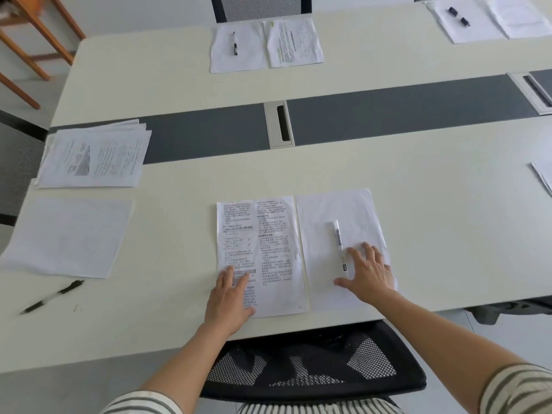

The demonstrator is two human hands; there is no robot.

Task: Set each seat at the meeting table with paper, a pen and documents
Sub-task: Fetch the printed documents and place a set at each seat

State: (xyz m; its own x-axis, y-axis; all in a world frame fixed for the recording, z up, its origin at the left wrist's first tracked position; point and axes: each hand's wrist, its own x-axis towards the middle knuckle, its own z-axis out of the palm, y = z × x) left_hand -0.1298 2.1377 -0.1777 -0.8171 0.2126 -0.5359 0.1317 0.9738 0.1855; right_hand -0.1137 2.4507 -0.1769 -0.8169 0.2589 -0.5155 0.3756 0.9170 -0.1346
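At the near seat, a printed document (268, 234) lies beside a blank sheet (337, 210) on the white table (418, 180). A white pen (339, 246) rests on the blank sheet. My left hand (230, 300) lies flat on the document's lower left corner, fingers apart. On the blank sheet my right hand (369, 271) is spread flat, just right of the pen's lower end. At the left lie a stack of printed documents (95, 156), a pile of blank paper (65, 237) and a loose black pen (50, 297).
A black mesh chair (313, 363) stands under the table's near edge. The far seat holds paper with a black pen (234, 44) and a document (294, 43). A second set (478, 19) lies far right. A grey strip with a cable port (280, 124) crosses the table.
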